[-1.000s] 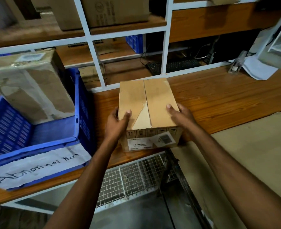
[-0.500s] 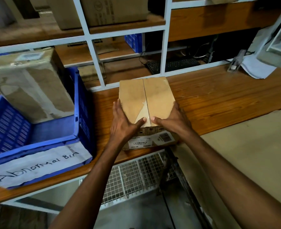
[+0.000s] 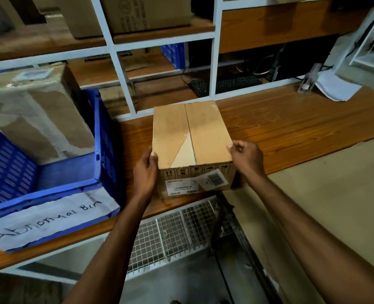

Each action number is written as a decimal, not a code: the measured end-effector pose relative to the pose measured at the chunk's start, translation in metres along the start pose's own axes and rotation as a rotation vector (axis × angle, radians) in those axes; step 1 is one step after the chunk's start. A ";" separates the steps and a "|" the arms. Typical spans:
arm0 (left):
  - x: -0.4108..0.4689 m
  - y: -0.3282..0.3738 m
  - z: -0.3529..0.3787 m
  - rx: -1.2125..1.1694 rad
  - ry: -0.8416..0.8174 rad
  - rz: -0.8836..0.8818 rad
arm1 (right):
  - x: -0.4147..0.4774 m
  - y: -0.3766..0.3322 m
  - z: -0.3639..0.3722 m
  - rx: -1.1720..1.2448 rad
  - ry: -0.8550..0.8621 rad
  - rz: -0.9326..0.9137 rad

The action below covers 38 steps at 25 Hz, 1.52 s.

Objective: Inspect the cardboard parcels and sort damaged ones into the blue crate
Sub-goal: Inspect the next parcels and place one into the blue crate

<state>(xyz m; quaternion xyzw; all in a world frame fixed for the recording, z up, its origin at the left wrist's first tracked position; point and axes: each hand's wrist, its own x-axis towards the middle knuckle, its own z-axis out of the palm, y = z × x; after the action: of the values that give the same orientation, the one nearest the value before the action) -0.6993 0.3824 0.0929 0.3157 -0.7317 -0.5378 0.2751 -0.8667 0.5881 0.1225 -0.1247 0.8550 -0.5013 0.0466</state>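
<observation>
— Though gripped by the left hand point(image 3: 145, 174) at the near corner of the box point(image 3: 205, 132), thumb on top, looked unsafe. Rested on the bench point(image 3: 291, 123) between both hands.
— Agreed. Couldn't tell about the right hand point(image 3: 246, 159): curled against the opposite top edge, pinching or merely touching. Lifted lopsided toward the crate point(image 3: 107, 137) beyond the left hand, could have tipped, or ripped further at the torn patch point(image 3: 184, 154).

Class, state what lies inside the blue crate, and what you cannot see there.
A worn, taped cardboard parcel stands in the blue crate, filling its far part. The crate floor beneath it is covered.
</observation>
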 end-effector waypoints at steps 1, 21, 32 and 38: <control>0.001 -0.001 -0.001 0.003 0.004 0.003 | 0.003 0.003 -0.002 0.008 -0.023 0.018; 0.005 0.141 -0.006 0.225 0.268 0.156 | 0.007 -0.097 -0.035 0.041 0.194 -0.156; 0.014 0.152 -0.003 0.255 0.044 0.194 | 0.020 -0.111 -0.039 0.022 -0.069 -0.096; 0.017 0.130 -0.015 0.015 -0.112 0.087 | 0.016 -0.099 -0.052 0.130 -0.254 -0.129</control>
<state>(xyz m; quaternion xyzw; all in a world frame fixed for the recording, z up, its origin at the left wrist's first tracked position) -0.7208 0.3889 0.2233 0.2551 -0.7629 -0.5368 0.2544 -0.8766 0.5817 0.2345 -0.2387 0.7980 -0.5379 0.1300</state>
